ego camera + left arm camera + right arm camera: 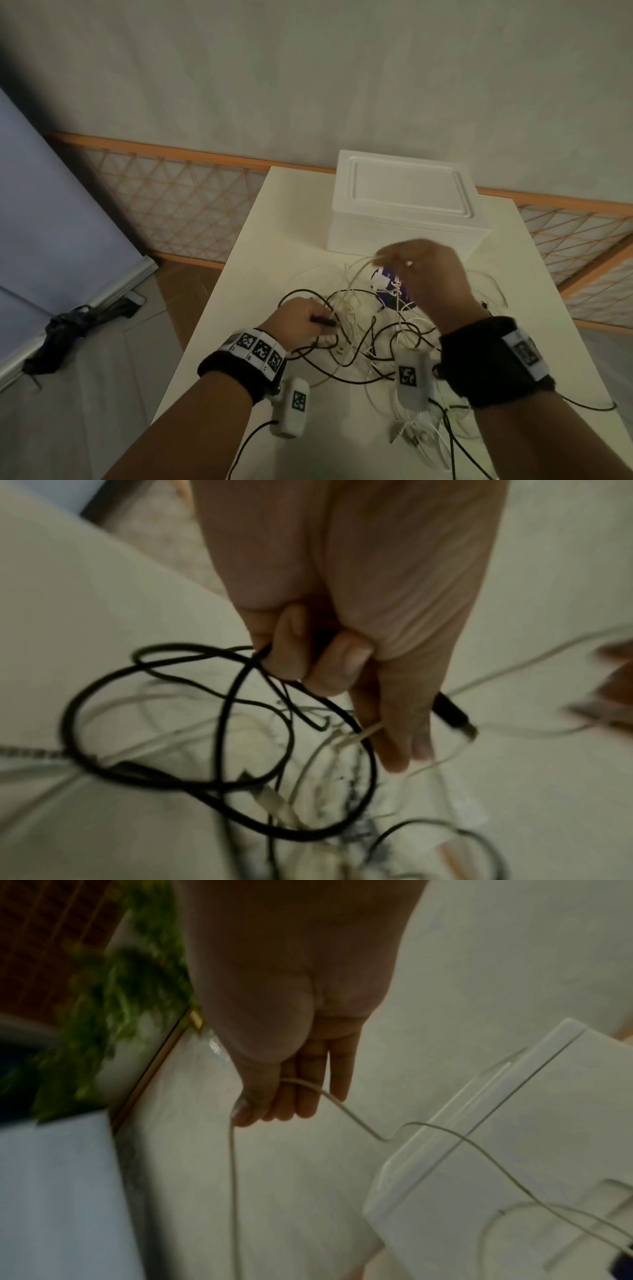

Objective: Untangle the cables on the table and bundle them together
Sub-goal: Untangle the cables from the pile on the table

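White cable pinched in raised right hand.

Black cable and white cable tangle over a cream table.

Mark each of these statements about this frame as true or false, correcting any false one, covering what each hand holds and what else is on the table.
1. The left hand grips a black cable near its plug. True.
2. The right hand is empty. False: it holds a thin white cable lifted above the tangle.
3. A white lidded box stands at the far end of the table. True.
4. The cables are already bundled. False: black and white cables lie tangled between the hands.
5. The white box lies on its side with the lid off. False: it stands upright with the lid on.
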`<state>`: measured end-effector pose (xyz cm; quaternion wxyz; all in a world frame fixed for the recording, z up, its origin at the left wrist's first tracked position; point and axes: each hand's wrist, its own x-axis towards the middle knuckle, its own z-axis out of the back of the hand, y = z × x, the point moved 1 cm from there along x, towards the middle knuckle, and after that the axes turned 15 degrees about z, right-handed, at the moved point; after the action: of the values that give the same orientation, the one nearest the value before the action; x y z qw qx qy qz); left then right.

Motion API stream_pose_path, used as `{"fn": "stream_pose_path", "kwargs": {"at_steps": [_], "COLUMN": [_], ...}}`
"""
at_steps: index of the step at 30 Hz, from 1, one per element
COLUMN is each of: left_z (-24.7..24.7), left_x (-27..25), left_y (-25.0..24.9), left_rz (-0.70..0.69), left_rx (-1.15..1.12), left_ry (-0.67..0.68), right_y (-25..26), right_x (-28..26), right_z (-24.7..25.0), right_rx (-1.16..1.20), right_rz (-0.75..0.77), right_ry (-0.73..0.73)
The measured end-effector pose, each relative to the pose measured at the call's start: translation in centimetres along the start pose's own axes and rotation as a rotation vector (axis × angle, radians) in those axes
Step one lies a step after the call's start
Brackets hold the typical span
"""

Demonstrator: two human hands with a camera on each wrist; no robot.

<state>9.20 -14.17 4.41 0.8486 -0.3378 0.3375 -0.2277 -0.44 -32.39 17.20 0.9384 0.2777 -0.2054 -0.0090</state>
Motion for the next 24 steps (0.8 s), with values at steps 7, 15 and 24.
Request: {"fn": "stream_pose_path", "kwargs": {"at_steps": [7, 15, 24], "left_z": [1.5, 1.6, 2.1], "left_x": [0.5, -0.2, -1.3], "left_y": [0.4, -4.2, -3.8], "left_rz": [0.01, -0.121, -0.158], "left_rx": [-0.088, 0.076, 0.073], "left_ry": [-0.244, -0.207, -0.184], "right_y": [-3.5, 2.6, 2.2], "right_x": [-1.0, -1.9, -1.5], "right_z": [2.2, -4.9, -6.1], "right_rx": [-0.48, -0.671, -0.351], "right_rz": [-0.279, 0.175, 0.237], "right_ry": [0.002, 0.209, 0.63]}}
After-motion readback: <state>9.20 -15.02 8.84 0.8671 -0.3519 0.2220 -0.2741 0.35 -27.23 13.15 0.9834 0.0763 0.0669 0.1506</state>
